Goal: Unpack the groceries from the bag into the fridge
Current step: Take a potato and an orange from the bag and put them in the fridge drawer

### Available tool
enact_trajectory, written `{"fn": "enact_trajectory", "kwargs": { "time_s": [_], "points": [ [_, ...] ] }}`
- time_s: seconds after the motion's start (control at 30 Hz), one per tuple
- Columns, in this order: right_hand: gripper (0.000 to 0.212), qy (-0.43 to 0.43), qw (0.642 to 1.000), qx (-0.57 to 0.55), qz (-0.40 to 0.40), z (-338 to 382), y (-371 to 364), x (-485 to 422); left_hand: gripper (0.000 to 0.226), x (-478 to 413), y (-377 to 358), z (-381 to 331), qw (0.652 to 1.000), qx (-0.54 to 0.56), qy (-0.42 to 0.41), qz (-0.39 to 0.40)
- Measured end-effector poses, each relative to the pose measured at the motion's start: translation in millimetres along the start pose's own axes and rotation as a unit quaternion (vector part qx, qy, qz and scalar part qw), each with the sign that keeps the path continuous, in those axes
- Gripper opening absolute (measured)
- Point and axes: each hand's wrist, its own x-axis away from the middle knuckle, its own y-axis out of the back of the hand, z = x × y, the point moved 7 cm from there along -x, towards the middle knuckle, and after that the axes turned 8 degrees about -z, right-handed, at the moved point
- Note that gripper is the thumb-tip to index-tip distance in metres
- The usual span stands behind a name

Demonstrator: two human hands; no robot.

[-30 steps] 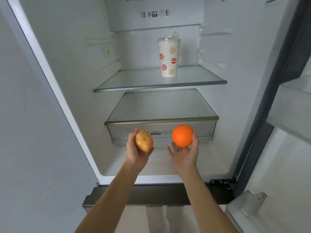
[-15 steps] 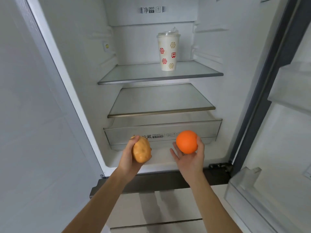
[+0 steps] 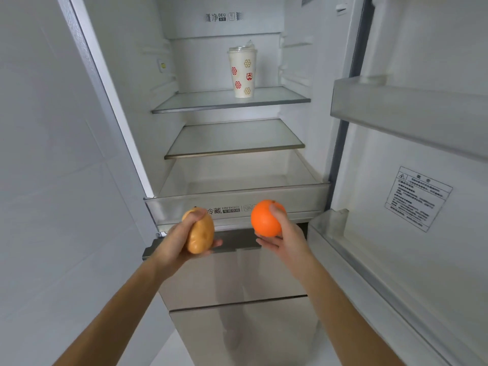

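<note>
My left hand (image 3: 175, 241) grips a tan potato (image 3: 202, 235), and my right hand (image 3: 286, 237) holds an orange (image 3: 265, 219) with the thumb over its top. Both are held just in front of the open fridge, before the pulled-out clear crisper drawer (image 3: 237, 200), which looks empty. The grocery bag is out of view.
A lidded paper cup (image 3: 243, 72) with red and gold marks stands on the upper glass shelf (image 3: 229, 105). The lower glass shelf (image 3: 235, 150) is bare. The open door with its bins (image 3: 412, 114) is at my right, a white wall at my left, closed steel drawers (image 3: 237, 276) below.
The crisper drawer has come out towards me. Both hands, still holding the potato and orange, have drawn back from inside the fridge to in front of the drawer. My view has pulled back and tilted.
</note>
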Motion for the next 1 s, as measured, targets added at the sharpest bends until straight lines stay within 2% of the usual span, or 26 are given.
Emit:
{"fn": "enact_trajectory", "kwargs": {
  "time_s": [0.07, 0.13, 0.2, 0.27, 0.37, 0.43, 0.5, 0.6, 0.73, 0.77, 0.83, 0.87, 0.9, 0.97, 1.0],
  "points": [
    [0.058, -0.003, 0.993, 0.121, -0.003, 9.5, -2.7, 14.9, 0.059, 9.1, 8.7, -18.7, 0.997, -0.071, -0.017, -0.028],
    [0.059, 0.026, 0.976, 0.218, 0.016, 22.8, -13.5, 28.7, 0.068, 16.1, 16.3, -44.6, 0.993, -0.091, -0.061, -0.046],
    [0.057, 0.091, 0.961, 0.261, 0.030, 44.6, -33.2, 42.4, 0.074, 22.0, 22.8, -77.0, 0.989, -0.083, -0.109, -0.062],
    [0.046, 0.149, 0.953, 0.261, 0.030, 71.8, -56.6, 53.0, 0.060, 22.9, 29.7, -109.1, 0.980, -0.117, -0.142, -0.082],
    [0.044, 0.198, 0.941, 0.272, 0.031, 108.5, -95.5, 45.4, 0.039, 6.6, 33.6, -143.1, 0.944, -0.269, -0.178, -0.071],
    [0.049, 0.217, 0.915, 0.338, 0.025, 122.6, -121.4, 23.5, 0.041, -13.4, 30.7, -152.9, 0.905, -0.382, -0.179, -0.049],
    [0.057, 0.216, 0.863, 0.455, 0.023, 125.4, -144.4, -5.6, 0.055, -40.8, 27.5, -157.8, 0.861, -0.478, -0.170, -0.043],
    [0.066, 0.164, 0.777, 0.606, 0.036, 111.8, -169.7, -53.0, 0.070, -84.9, 25.4, -163.5, 0.783, -0.596, -0.171, -0.058],
    [0.066, 0.118, 0.692, 0.710, 0.046, 91.9, -189.4, -115.0, 0.056, -144.3, 19.2, -151.1, 0.675, -0.703, -0.222, -0.027],
    [0.067, 0.119, 0.653, 0.746, 0.051, 87.3, -193.6, -127.7, 0.056, -159.4, 16.0, -142.5, 0.647, -0.726, -0.233, -0.005],
    [0.064, 0.143, 0.546, 0.823, 0.063, 79.0, -202.5, -148.0, 0.058, -189.4, 12.7, -122.0, 0.592, -0.770, -0.235, 0.038],
    [0.060, 0.163, 0.505, 0.845, 0.071, 75.7, -207.9, -155.8, 0.059, -202.6, 12.4, -113.0, 0.577, -0.783, -0.224, 0.057],
    [0.056, 0.175, 0.485, 0.853, 0.078, 72.4, -212.0, -165.3, 0.058, -215.9, 12.2, -106.4, 0.576, -0.786, -0.215, 0.068],
    [0.051, 0.178, 0.486, 0.852, 0.085, 68.8, -218.6, -181.7, 0.048, -233.2, 11.2, -107.3, 0.615, -0.759, -0.204, 0.058],
    [0.048, 0.181, 0.500, 0.843, 0.089, 67.0, -222.2, -189.6, 0.043, -238.2, 9.9, -111.2, 0.635, -0.743, -0.207, 0.045]
  ]
}}
